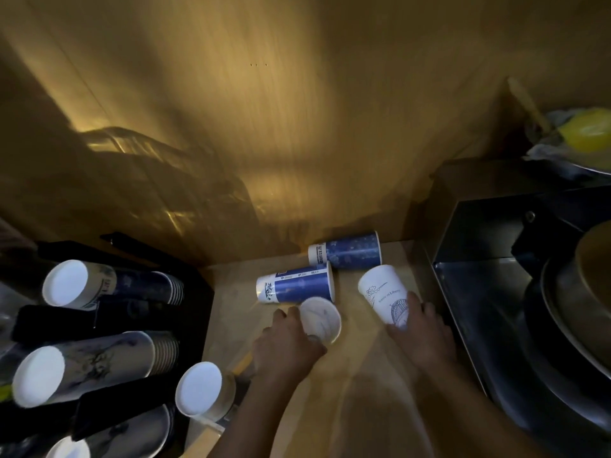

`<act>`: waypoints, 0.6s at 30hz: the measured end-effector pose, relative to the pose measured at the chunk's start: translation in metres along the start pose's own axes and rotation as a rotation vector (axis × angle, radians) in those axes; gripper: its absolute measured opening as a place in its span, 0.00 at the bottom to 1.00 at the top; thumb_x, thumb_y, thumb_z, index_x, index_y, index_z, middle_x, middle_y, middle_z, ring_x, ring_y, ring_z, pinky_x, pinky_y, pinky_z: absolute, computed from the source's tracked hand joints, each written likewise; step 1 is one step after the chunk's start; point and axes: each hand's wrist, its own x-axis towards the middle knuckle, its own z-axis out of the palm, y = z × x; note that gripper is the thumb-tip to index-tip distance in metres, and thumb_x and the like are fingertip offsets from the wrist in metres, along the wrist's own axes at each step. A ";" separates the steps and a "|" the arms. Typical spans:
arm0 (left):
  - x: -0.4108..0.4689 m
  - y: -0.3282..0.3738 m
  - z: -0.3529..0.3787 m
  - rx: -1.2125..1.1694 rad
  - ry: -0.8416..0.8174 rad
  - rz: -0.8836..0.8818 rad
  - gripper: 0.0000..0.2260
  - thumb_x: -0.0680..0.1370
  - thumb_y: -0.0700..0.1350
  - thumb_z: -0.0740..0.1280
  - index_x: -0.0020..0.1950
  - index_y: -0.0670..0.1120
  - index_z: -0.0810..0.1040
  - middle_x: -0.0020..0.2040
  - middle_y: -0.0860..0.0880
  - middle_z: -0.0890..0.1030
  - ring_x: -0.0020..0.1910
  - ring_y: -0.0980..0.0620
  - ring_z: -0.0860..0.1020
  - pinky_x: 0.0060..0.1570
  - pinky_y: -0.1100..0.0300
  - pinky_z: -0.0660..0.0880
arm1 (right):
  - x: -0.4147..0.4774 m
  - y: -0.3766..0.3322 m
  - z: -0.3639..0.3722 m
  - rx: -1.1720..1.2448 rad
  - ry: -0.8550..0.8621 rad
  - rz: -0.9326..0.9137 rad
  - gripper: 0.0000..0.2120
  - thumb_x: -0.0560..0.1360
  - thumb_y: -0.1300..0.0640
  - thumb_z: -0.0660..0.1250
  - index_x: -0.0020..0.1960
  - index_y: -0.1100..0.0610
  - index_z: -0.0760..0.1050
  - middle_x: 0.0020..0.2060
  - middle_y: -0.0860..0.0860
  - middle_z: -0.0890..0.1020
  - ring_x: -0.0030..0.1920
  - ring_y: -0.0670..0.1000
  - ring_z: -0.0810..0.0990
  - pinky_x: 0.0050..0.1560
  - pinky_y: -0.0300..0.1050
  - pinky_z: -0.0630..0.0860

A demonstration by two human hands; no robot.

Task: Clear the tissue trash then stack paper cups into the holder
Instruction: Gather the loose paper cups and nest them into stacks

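On the wooden counter [357,375] my left hand [287,342] grips a white paper cup [321,320], its round end turned toward me. My right hand [423,332] holds a white cup with a blue drawing [385,294], tilted with its base up and to the left. Two blue paper cups lie on their sides behind them: one [296,285] just past my left hand, the other [347,251] against the wall. At the left, a black cup holder [195,292] carries stacks of nested cups [109,284] lying with their white bases toward me.
A wooden wall [297,110] closes the back. At the right stands a dark metal box [479,259] with stacked metal pans [575,309] beside it. A bin with yellow and crumpled trash [582,137] shows at the upper right. The light is dim.
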 end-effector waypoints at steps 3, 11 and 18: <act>0.004 0.001 0.005 0.051 0.025 0.044 0.29 0.67 0.53 0.72 0.65 0.51 0.67 0.64 0.47 0.70 0.59 0.45 0.73 0.54 0.49 0.76 | -0.002 -0.003 -0.006 0.014 0.086 -0.042 0.32 0.69 0.44 0.66 0.68 0.54 0.58 0.60 0.59 0.71 0.57 0.60 0.72 0.56 0.54 0.69; 0.017 0.015 0.014 0.186 -0.022 0.379 0.27 0.68 0.44 0.71 0.66 0.50 0.69 0.65 0.45 0.64 0.63 0.45 0.64 0.61 0.53 0.68 | -0.004 -0.003 -0.017 0.047 0.243 -0.151 0.32 0.69 0.44 0.67 0.66 0.56 0.62 0.59 0.58 0.73 0.58 0.58 0.72 0.57 0.54 0.69; 0.033 0.033 0.011 0.101 -0.055 0.436 0.28 0.67 0.44 0.74 0.62 0.40 0.66 0.66 0.43 0.65 0.52 0.39 0.76 0.48 0.49 0.75 | -0.008 0.001 -0.028 0.080 0.293 -0.189 0.31 0.69 0.44 0.68 0.66 0.56 0.63 0.60 0.57 0.73 0.59 0.57 0.71 0.57 0.52 0.70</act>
